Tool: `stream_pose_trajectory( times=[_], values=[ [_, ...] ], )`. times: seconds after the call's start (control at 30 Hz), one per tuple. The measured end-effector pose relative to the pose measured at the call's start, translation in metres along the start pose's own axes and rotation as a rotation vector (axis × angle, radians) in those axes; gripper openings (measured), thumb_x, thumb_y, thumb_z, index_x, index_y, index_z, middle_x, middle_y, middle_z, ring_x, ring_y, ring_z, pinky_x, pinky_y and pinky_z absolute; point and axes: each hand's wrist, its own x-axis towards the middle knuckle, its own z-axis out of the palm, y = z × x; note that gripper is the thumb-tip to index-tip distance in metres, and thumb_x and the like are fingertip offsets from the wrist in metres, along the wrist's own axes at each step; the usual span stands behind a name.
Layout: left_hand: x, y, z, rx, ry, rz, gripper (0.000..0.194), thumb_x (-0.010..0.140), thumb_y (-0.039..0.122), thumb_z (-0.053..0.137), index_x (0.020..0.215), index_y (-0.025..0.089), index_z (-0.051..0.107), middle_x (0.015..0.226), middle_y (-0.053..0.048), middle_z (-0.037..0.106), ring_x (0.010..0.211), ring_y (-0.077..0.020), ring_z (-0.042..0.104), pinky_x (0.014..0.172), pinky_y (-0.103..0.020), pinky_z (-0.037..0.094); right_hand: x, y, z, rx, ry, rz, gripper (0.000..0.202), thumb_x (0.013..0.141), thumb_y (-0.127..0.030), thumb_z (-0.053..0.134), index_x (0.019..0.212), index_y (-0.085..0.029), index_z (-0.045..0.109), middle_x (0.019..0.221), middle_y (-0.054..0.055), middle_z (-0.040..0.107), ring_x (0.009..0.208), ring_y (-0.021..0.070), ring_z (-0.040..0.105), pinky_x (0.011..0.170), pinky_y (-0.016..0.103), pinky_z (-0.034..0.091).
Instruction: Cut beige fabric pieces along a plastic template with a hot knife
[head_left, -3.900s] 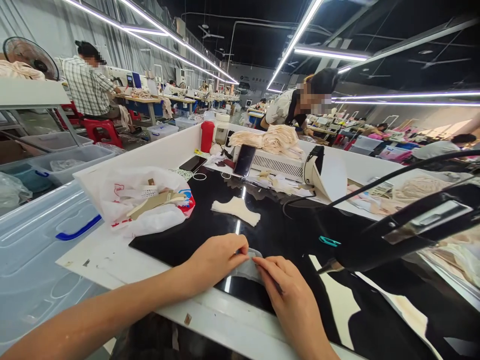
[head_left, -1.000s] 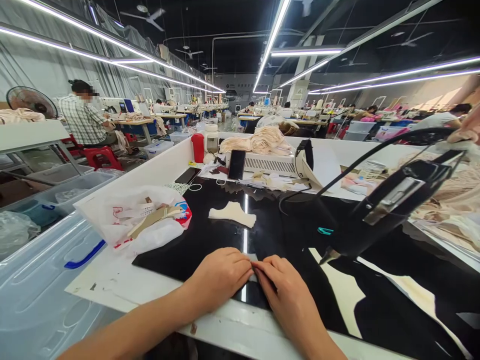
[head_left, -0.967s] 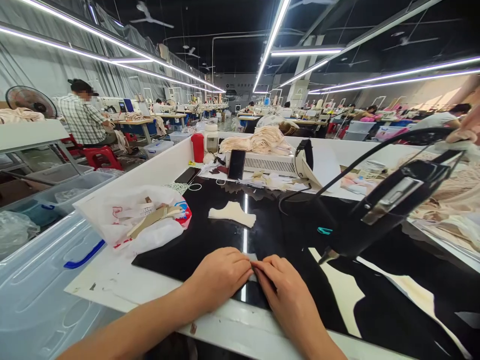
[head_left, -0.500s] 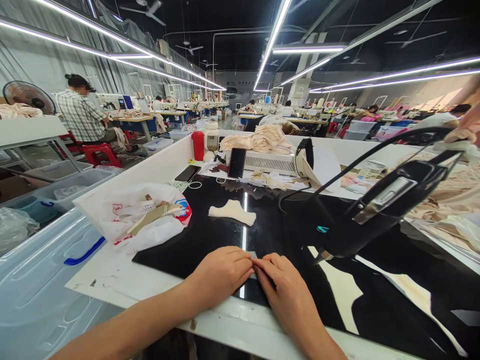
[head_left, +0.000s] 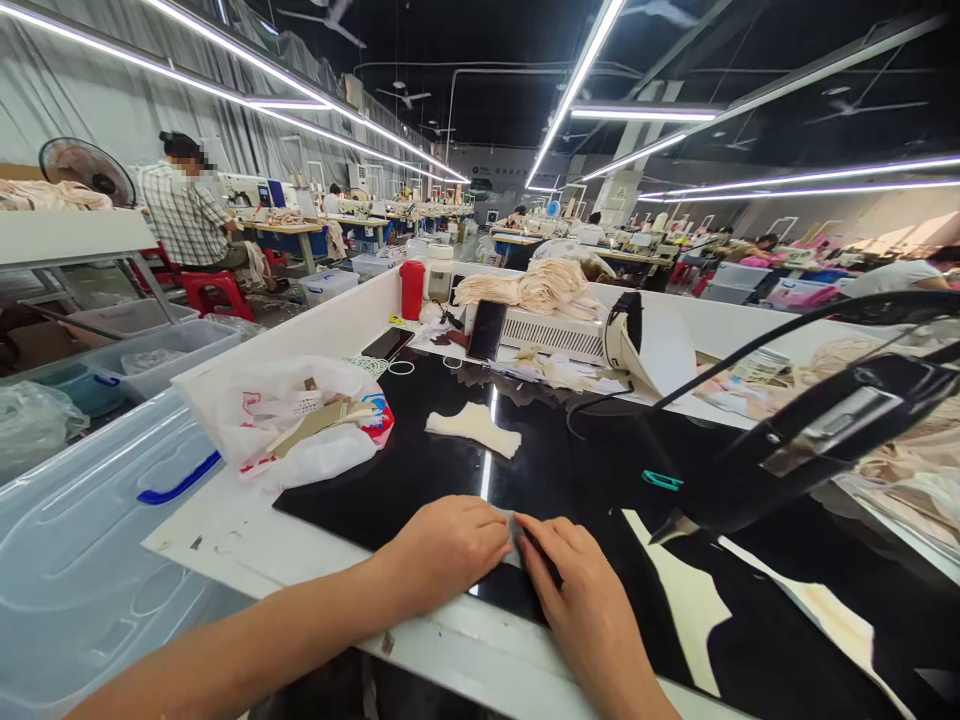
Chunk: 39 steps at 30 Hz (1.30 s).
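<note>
Close to the front edge of the black glossy work surface, my left hand and my right hand face each other. Between their fingertips lies a small grey flat piece, mostly covered by my fingers. My left fingers are curled together over its left side. On the right side my thumb and fingers are pinched along its edge. Beyond my hands lies a cream curved cut piece. To the right, another cream piece lies flat, with the metal tip of a black machine over its upper end.
A white plastic bag with scraps stands on the left. A teal clip lies near the machine. At the back are a phone, a red container and stacked beige fabric. A person sits at the far left.
My fingertips have moved slightly apart, so more of the grey piece shows. The view has shifted a little, carrying the scene right and down. A hand at the upper right edge is out of view.
</note>
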Motion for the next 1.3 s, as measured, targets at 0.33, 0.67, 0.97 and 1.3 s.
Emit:
stream_pose_trajectory(
  times=[0.33, 0.67, 0.97, 1.3],
  values=[
    [0.000, -0.001, 0.009, 0.051, 0.021, 0.044, 0.020, 0.104, 0.013, 0.051, 0.093, 0.014, 0.068, 0.100, -0.008, 0.074, 0.099, -0.0173, 0.070, 0.096, -0.032, 0.057, 0.001, 0.001, -0.003, -0.035, -0.008, -0.056, 0.034, 0.110, -0.035, 0.041, 0.117, -0.021, 0.071, 0.082, 0.005, 0.062, 0.071, 0.0203, 0.059, 0.065, 0.035, 0.051],
    [0.002, 0.001, 0.008, 0.071, 0.109, 0.056, 0.023, 0.106, 0.017, 0.051, 0.091, 0.013, 0.067, 0.097, -0.006, 0.074, 0.095, -0.0173, 0.070, 0.088, -0.030, 0.057, 0.002, -0.002, -0.004, -0.050, 0.013, -0.066, 0.038, 0.110, -0.038, 0.039, 0.114, -0.020, 0.072, 0.083, 0.006, 0.064, 0.072, 0.0199, 0.062, 0.066, 0.034, 0.054],
    [0.000, 0.002, 0.006, 0.001, 0.056, -0.055, 0.022, 0.105, 0.033, 0.058, 0.104, 0.014, 0.069, 0.103, -0.005, 0.074, 0.097, -0.0191, 0.069, 0.084, -0.034, 0.056, 0.002, -0.001, -0.001, -0.069, 0.016, -0.056, 0.038, 0.110, -0.037, 0.037, 0.113, -0.022, 0.071, 0.083, 0.006, 0.064, 0.072, 0.0209, 0.063, 0.065, 0.034, 0.054],
    [-0.002, 0.002, 0.007, -0.022, 0.072, -0.067, 0.024, 0.104, 0.036, 0.060, 0.103, 0.014, 0.070, 0.104, -0.005, 0.074, 0.099, -0.0194, 0.069, 0.085, -0.034, 0.056, 0.003, 0.001, 0.000, -0.084, 0.030, -0.078, 0.035, 0.110, -0.036, 0.038, 0.110, -0.022, 0.070, 0.083, 0.005, 0.064, 0.072, 0.0209, 0.064, 0.066, 0.034, 0.055]
  ],
)
